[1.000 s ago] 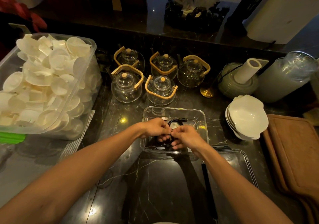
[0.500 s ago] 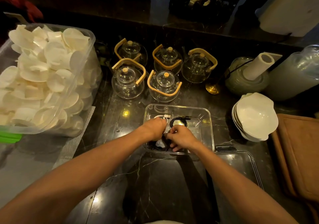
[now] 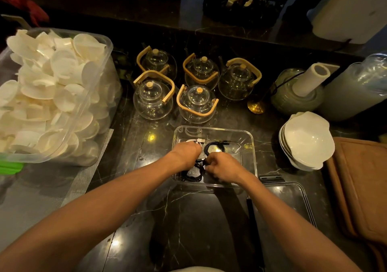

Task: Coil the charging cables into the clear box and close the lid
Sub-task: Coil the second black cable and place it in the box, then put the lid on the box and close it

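Observation:
A clear box (image 3: 247, 137) stands open on the dark counter in front of me. Inside, a coiled black cable (image 3: 214, 147) lies at the back, beside a white cable (image 3: 193, 140) at the back left. Another black cable (image 3: 193, 173) lies at the box's near left. My left hand (image 3: 187, 152) and my right hand (image 3: 223, 167) are both down in the box, fingers pinching that near black cable between them. The clear lid (image 3: 293, 196) lies flat on the counter to the right of the box.
Several glass teapots (image 3: 195, 102) with wooden handles stand just behind the box. A big clear tub of white cups (image 3: 52, 95) fills the left. Stacked white bowls (image 3: 306, 139), a brown board (image 3: 364, 183) and a paper roll (image 3: 310, 79) stand at the right.
Both hands have sunk from above the box's near part down into it, carrying the black cable to the box floor. The view has tilted slightly.

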The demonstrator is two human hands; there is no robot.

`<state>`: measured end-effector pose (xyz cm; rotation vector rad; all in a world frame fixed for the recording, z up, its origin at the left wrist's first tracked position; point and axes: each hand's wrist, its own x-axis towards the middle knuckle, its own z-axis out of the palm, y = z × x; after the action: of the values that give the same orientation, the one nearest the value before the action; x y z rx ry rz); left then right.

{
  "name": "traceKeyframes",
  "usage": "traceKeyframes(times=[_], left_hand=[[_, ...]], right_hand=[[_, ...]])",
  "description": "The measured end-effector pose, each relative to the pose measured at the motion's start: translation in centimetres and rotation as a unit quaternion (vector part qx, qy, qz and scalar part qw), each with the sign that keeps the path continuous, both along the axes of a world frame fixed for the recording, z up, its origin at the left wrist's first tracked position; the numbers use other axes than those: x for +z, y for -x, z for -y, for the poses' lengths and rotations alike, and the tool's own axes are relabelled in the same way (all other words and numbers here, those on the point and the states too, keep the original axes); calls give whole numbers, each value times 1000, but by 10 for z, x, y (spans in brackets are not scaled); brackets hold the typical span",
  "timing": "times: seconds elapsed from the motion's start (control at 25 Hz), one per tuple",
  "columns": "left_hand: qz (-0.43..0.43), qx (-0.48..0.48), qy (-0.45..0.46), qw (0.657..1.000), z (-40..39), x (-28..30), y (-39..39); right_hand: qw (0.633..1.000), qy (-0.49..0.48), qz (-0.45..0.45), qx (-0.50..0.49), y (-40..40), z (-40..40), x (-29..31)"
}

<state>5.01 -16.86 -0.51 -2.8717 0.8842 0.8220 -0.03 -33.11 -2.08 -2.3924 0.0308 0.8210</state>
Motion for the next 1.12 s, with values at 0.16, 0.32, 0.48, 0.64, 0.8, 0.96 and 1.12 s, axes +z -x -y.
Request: traceKeyframes(times=[0.16, 0.32, 0.48, 0.64, 0.8, 0.96, 1.12], left_hand=[[-30, 32, 57, 997, -7, 6, -4], [-27, 94, 181, 979, -13, 44, -19], [-9, 107, 275, 955, 2, 79, -13], [-44, 76, 320, 943, 47, 87, 13], [-91, 28, 318, 943, 103, 78, 54], [-123, -18, 270, 955, 154, 51, 90], [-101, -56, 194, 974, 182, 12, 110]], right_hand=[[1000, -14, -7, 10, 9, 0, 5], [996, -27, 61, -53, 13, 19, 33], [983, -46, 130, -124, 29, 52, 70], [960, -39, 182, -210, 61, 86, 89], [922, -42, 210, -323, 108, 116, 97], [912, -9, 181, -369, 166, 141, 82], [930, 7, 161, -330, 216, 144, 50]])
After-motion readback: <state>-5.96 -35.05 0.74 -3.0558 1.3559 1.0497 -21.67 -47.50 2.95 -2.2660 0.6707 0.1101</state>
